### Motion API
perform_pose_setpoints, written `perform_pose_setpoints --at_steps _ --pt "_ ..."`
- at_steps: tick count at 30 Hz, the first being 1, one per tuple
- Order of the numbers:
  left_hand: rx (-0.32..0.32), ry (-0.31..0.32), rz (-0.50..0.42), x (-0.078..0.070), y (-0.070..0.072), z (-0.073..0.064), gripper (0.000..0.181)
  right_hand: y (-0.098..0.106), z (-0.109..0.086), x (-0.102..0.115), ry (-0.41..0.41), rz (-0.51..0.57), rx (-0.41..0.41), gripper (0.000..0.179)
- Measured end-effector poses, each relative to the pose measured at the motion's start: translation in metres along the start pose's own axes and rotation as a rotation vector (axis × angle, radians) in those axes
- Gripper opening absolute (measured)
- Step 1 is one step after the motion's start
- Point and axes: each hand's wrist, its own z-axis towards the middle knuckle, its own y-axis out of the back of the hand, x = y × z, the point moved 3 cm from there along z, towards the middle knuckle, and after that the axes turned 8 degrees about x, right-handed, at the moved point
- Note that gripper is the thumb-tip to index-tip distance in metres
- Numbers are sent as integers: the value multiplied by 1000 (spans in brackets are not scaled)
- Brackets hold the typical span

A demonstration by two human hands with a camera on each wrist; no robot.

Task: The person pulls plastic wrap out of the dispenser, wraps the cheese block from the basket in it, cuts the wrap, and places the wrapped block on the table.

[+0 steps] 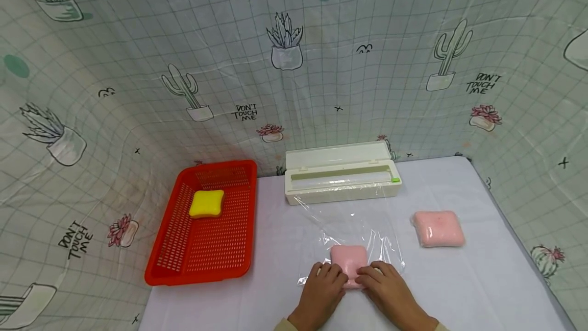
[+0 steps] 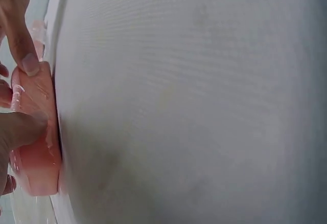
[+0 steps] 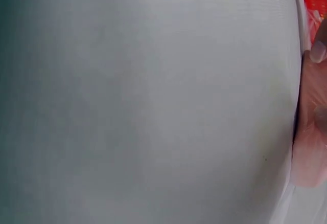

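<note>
A pink sponge (image 1: pixel 349 256) with concave sides lies on a sheet of clear cling film (image 1: pixel 383 241), which stretches back to a white dispenser (image 1: pixel 342 195). Both hands grip the sponge's near end. From the left, my left hand (image 1: pixel 322 290) has its fingers over the top edge. My right hand (image 1: pixel 389 289) does the same from the right. In the left wrist view, the thumbs press the near side of the sponge (image 2: pixel 37 155), where creased film shines. Part of that near end is covered by fingers in the head view.
A red plastic basket (image 1: pixel 220 257) stands at the left with a yellow sponge (image 1: pixel 206 204) inside. To the right lies another pink sponge (image 1: pixel 439 230), shiny with film. The dispenser's lid (image 1: pixel 337 155) is raised. A patterned cloth (image 1: pixel 321 91) hangs behind the white-covered table (image 1: pixel 487 280).
</note>
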Motion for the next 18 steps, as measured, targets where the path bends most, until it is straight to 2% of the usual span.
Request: perform_pose_setpoints --at_steps 7,9,13,18 --pt "41 -13 14 2 3 2 44 2 4 -2 -21 21 22 56" --pt "46 -13 19 2 3 3 43 4 6 -3 -34 32 36 43" --pt "24 -5 40 3 3 5 39 7 10 -4 -75 67 83 7" --pt "-11 2 49 4 4 7 34 14 15 -6 -132 128 99 30"
